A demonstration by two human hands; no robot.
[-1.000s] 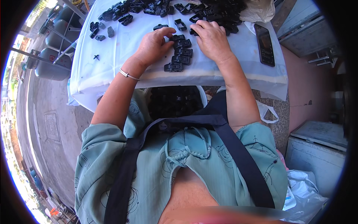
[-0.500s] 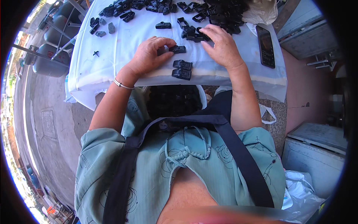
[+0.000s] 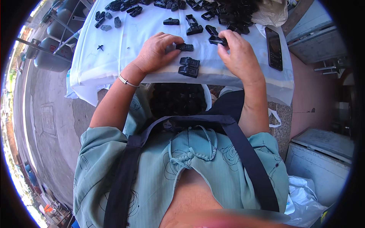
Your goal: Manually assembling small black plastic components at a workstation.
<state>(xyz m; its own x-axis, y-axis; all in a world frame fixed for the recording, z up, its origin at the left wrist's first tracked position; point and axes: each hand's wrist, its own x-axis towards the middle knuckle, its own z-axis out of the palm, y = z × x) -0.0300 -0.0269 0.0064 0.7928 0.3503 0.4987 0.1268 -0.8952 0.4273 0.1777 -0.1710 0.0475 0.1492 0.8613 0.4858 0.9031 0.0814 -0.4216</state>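
Near the table's front edge, my left hand pinches the end of a small black plastic part between thumb and fingers. My right hand has thumb and fingers closed on a hollow black plastic piece. Another open-framed black piece lies touching or just beyond it. Two black parts sit side by side near the edge, just below the piece at my left hand. A single black part and a small pair lie farther off.
A white cloth covers the table. A heap of black parts fills the far side beside a pale sack. A phone lies at the right. Below the edge stands a tub of black parts. Small grey pieces lie far left.
My right hand has drawn back toward me and right, pulling a black piece away from the cluster. My left hand stays at its part.
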